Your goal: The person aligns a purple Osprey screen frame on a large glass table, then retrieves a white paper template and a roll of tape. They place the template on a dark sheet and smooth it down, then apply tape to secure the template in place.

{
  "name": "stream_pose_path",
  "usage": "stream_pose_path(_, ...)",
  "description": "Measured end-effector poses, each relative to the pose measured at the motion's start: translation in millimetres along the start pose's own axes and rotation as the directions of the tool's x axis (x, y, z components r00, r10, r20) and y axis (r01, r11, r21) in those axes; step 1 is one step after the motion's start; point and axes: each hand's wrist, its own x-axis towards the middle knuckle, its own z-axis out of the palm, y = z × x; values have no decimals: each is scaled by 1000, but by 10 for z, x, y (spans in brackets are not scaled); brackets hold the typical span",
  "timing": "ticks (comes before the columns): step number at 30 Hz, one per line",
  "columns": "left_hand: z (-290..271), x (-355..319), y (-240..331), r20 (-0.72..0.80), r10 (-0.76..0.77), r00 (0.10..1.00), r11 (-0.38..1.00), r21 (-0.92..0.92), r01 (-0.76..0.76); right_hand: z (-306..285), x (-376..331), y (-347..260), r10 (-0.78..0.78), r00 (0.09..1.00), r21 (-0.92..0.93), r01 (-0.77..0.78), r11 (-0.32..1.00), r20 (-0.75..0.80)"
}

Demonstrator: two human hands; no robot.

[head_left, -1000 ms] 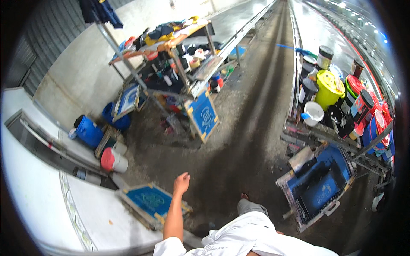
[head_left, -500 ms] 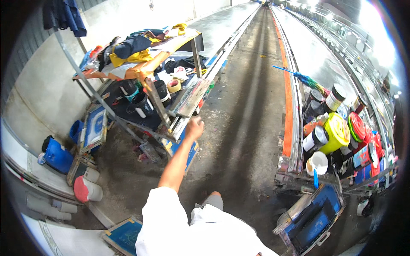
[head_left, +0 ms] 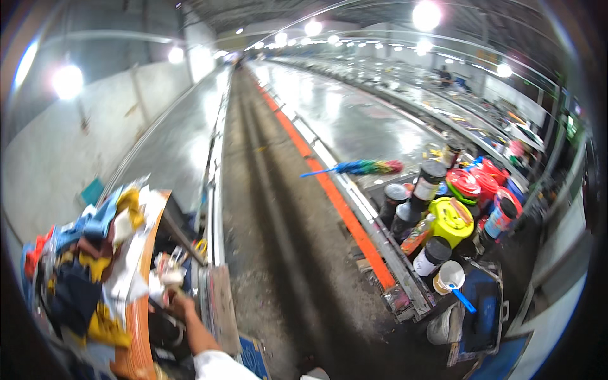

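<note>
My left hand [head_left: 182,305] reaches in over the lower shelf beneath the cluttered table, its white-sleeved arm coming from the lower edge. It is beside some whitish items [head_left: 168,273] and dark containers [head_left: 166,332]. Blur and shadow hide the fingertips, so I cannot tell whether they grip anything. Just left of the hand runs the table's orange edge [head_left: 138,326], with a heap of dark blue, yellow and light blue cloths [head_left: 85,266] on top. To the hand's right lies a worn wooden board [head_left: 223,310]. My right hand is out of view.
A long aisle [head_left: 285,253] runs ahead between long grey tables. On the right table stand a yellow-lidded tub [head_left: 451,221], red-lidded tubs [head_left: 464,182] and several dark-lidded jars [head_left: 432,252]. A multicoloured duster [head_left: 370,166] overhangs its orange-striped edge. A blue framed screen [head_left: 481,310] leans below.
The view has swung right and up, showing more of the hall and lights. My left hand has gone from beside the shelf's outer end to in among the items on it.
</note>
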Motion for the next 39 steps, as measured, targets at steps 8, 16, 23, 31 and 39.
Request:
stream_pose_path(8,-718,-1096,1078,-145,315,938,918,-204,-340,1302,-1412,646,81,970,333,0,943,-231)
stream_pose_path(16,-1042,-5170,1690,857,353,-377,936,-324,140,312,-1772,-811,-251,931,794,357,491,-264)
stream_pose_path(23,-1746,-8205,805,275,-78,-958,955,-254,-151,-184,-2815,963,8,609,574,742,347,-793)
stream_pose_path(31,-2544,-11005,427,244,-268,-932,774,-522,-359,-1613,-4139,2949,35,259,172,527,832,-965)
stream_pose_path(39,-2123,-13266,736,281,-301,-911,664,-624,-412,-3293,-3857,4171,-203,303,-172,127,977,-931)
